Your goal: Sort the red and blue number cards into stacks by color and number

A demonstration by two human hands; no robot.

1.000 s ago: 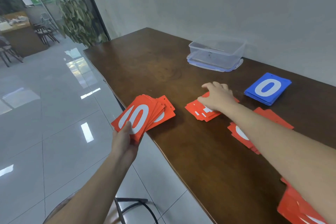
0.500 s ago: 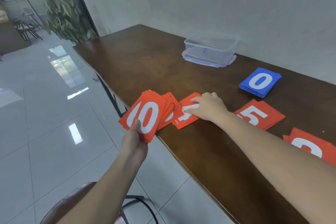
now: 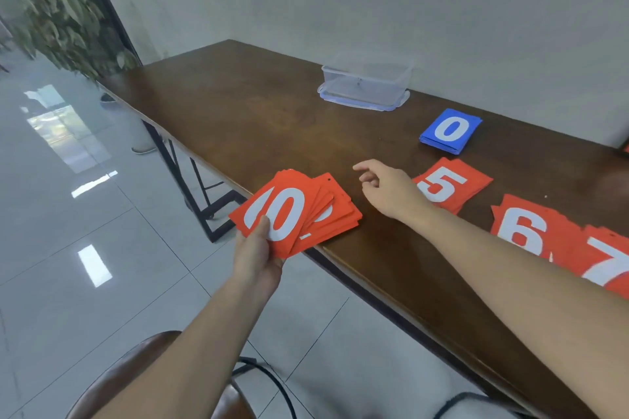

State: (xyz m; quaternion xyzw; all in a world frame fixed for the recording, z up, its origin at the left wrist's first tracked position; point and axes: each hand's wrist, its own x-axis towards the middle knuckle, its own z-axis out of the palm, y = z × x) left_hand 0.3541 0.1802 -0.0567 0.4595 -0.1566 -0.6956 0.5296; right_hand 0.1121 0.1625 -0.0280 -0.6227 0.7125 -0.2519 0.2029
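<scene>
1. The left hand [image 3: 256, 257] grips a fanned bunch of red number cards [image 3: 296, 213], thumb on the top card's white "0"; the fan overhangs the near edge of the dark wooden table [image 3: 238, 112].
2. The right hand [image 3: 391, 190] hovers half open and empty, just right of the fan.
3. Three red stacks lie along the near edge: "5" [image 3: 452, 184], "6" [image 3: 531, 228], "7" [image 3: 606, 262].
4. One blue "0" stack [image 3: 451, 130] lies toward the far edge, near one clear plastic container [image 3: 366, 85].
</scene>
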